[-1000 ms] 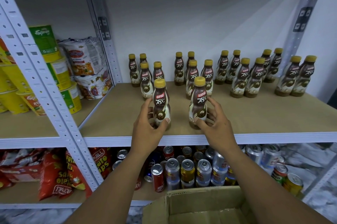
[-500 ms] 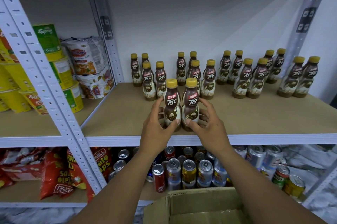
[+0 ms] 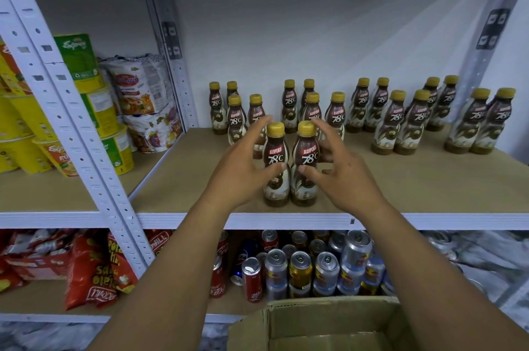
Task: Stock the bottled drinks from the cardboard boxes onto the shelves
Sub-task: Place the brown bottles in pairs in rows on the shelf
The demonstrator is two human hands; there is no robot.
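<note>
bottles stand paired on the shelf, left hand and right hand flanking them, grips apart.

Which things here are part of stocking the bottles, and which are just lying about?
Job: two front bottles, rows of bottles behind, shelf, cardboard box, left hand, right hand.
Lying about: noodle cups, noodle packets, chip bags, cans.

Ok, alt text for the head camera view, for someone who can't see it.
The left hand and right hand loosely cup two adjacent yellow-capped coffee bottles near the shelf edge, thumbs on the labels. More bottles stand paired behind; cans and a cardboard box sit below.
</note>
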